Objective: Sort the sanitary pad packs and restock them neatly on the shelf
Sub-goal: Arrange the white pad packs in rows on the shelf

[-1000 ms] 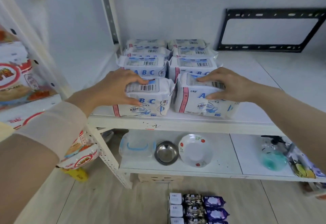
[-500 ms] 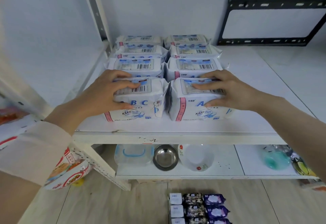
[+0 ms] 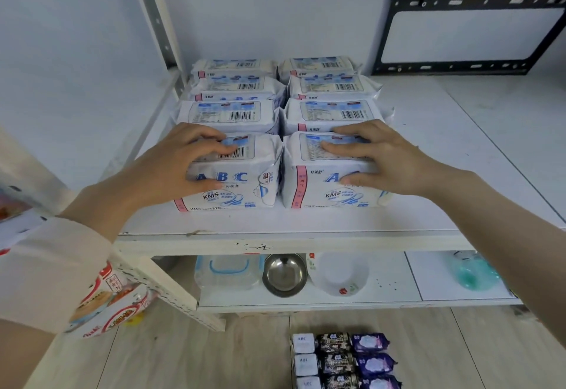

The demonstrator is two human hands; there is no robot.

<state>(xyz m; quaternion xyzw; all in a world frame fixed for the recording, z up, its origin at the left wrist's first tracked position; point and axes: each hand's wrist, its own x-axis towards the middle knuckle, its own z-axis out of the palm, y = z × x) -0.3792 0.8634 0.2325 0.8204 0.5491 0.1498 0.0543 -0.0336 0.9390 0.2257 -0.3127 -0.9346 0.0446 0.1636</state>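
Note:
Two rows of white and blue ABC pad packs stand on the white shelf [image 3: 306, 220], running from the front to the back wall. My left hand [image 3: 165, 168] grips the front left pack [image 3: 242, 183], fingers over its top and thumb on its front face. My right hand [image 3: 382, 156] grips the front right pack [image 3: 312, 186] the same way. Both front packs stand upright, side by side and close against the packs behind them [image 3: 232, 113]. Small pad packs [image 3: 343, 361] in white, dark and purple lie in rows on the floor below.
A metal upright [image 3: 153, 15] stands at the shelf's back left. A black bracket [image 3: 468, 70] leans on the wall at the back right. The lower shelf holds a plastic box [image 3: 228, 272], a steel bowl [image 3: 284, 275], a white bowl [image 3: 340, 275] and a green item [image 3: 474, 272]. Snack bags [image 3: 110, 306] hang at left.
Both hands pushed the two front packs back until they sit against the rows behind. My view moved closer to the shelf and rose a little.

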